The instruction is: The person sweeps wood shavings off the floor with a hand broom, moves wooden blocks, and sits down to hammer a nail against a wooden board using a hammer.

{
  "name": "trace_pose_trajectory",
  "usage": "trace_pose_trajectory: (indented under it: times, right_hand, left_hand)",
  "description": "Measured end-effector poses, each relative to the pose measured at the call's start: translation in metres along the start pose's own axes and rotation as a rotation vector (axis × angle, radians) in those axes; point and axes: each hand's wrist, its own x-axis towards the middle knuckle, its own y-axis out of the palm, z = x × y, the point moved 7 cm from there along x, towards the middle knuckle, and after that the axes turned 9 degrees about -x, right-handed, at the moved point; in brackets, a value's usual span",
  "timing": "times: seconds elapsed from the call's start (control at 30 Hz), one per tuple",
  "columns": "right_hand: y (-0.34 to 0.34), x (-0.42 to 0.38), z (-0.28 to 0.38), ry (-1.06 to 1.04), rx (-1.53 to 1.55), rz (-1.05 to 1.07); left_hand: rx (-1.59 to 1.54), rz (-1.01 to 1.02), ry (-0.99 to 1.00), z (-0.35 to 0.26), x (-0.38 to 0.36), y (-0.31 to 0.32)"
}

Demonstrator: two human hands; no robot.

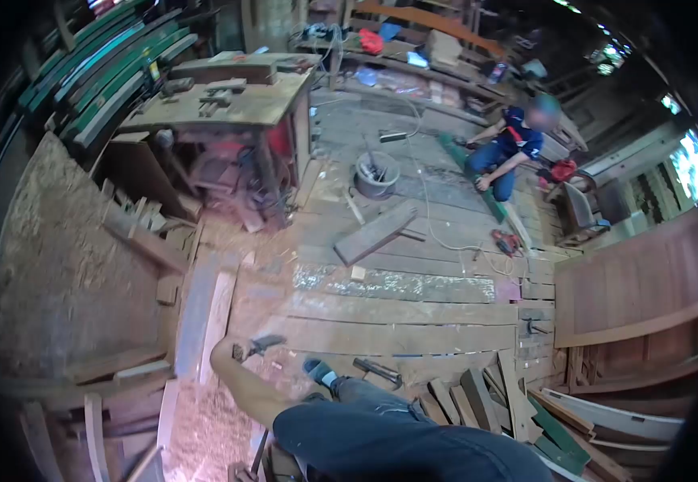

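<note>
My right hand [240,350] is at the end of a bare forearm, left of the shoe. Its fingers are closed round a dark tool [267,344], which looks like a hammer. At the bottom edge my left hand [242,474] is partly cut off, closed near a thin dark rod [261,451] that looks like a chisel. Pale wood shavings [204,426] cover the floor between and beside the hands. A long light board [219,313] lies just beyond my right hand.
Another person [510,153] crouches at a green board at the upper right. A workbench [265,107] stands at the upper left. A bucket [376,173] and a wide plank [375,233] are on the floor mid-view. Loose timber [477,398] lies at the lower right.
</note>
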Motion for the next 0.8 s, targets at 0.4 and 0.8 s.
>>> trace_pose_trajectory:
  times: [0.4, 0.8]
  right_hand:
    - [0.11, 0.222, 0.272, 0.043, -0.699, 0.644]
    - [-0.064, 0.017, 0.061, 0.498, -0.622, 0.636]
  left_hand:
    - [0.102, 0.041, 0.013, 0.011, 0.033, 0.013]
    - [0.057, 0.196, 0.042, -0.009, 0.095, 0.046]
